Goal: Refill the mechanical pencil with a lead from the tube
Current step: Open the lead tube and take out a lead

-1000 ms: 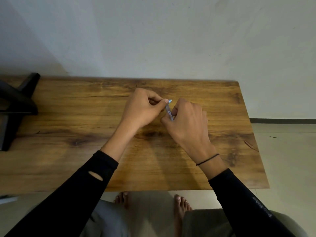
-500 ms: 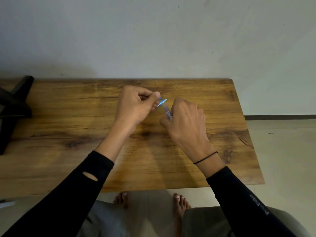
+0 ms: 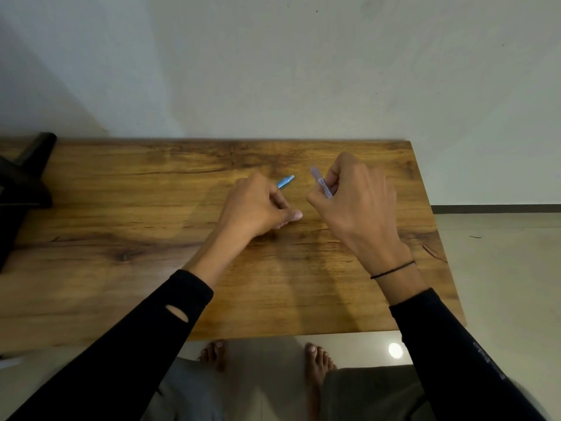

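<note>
Above the tabletop (image 3: 121,208): left hand (image 3: 258,208) closed on blue mechanical pencil (image 3: 285,181), right hand (image 3: 355,205) closed on clear lead tube (image 3: 321,185), the two items near but apart. No loose lead discernible. Risk: lead snapping or dropping if fed off-axis into pencil's narrow opening.

The table (image 3: 151,238) is wood, with dark grain and a low satin sheen. At its 12 o'clock the wall (image 3: 273,71) is matt plaster. The blue piece (image 3: 285,181) looks like smooth plastic, the tube (image 3: 321,185) translucent plastic. Floor tiles (image 3: 501,284) are glossy.
</note>
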A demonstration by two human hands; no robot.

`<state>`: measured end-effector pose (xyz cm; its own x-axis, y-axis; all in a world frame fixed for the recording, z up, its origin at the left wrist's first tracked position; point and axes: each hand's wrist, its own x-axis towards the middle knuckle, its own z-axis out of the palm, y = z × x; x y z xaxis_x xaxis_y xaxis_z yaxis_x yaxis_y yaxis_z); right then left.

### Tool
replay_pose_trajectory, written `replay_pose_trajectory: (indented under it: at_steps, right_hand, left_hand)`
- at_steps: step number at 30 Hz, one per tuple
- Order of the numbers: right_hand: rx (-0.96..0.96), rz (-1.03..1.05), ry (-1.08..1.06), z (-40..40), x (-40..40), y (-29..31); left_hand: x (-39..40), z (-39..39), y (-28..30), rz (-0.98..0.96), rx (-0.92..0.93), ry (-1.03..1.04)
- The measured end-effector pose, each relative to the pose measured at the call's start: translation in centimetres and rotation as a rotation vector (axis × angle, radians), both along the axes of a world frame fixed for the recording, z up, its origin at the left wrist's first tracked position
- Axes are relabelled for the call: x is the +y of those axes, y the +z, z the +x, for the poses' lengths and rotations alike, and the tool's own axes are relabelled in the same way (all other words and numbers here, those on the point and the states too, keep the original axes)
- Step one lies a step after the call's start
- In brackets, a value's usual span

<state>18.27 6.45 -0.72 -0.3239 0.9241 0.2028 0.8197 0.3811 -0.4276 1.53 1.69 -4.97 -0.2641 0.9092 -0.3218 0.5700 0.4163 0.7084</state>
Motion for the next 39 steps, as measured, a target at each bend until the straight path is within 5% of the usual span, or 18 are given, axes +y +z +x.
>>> replay_pose_trajectory:
  at_steps: [3, 7, 9, 11, 22, 39]
  right_hand:
    - [0.073, 0.003, 0.048, 0.5, 0.5, 0.3]
    - [0.171, 0.032, 0.269, 1.4, 1.0, 1.9]
    - [0.17, 0.061, 0.389, 1.8, 1.0, 3.1]
    - [0.13, 0.085, 0.467, 1.8, 0.8, 4.5]
    - [-0.259, 0.135, 0.608, 1.7, -0.6, 10.0]
    - [-0.262, 0.231, 0.504, 3.0, 0.7, 10.0]
  left_hand:
    - [0.3, -0.2, 0.1, 0.051, -0.277, 0.125]
    - [0.7, -0.9, 1.3, 0.086, -1.302, 0.461]
    - [0.4, -0.5, 1.7, 0.079, -1.657, 0.43]
    - [-0.1, 1.0, 2.0, 0.12, -1.804, 0.334]
    - [-1.3, 4.8, 2.0, 0.387, -2.095, 0.135]
    - [-1.6, 4.7, 2.6, 0.355, -2.02, 0.246]
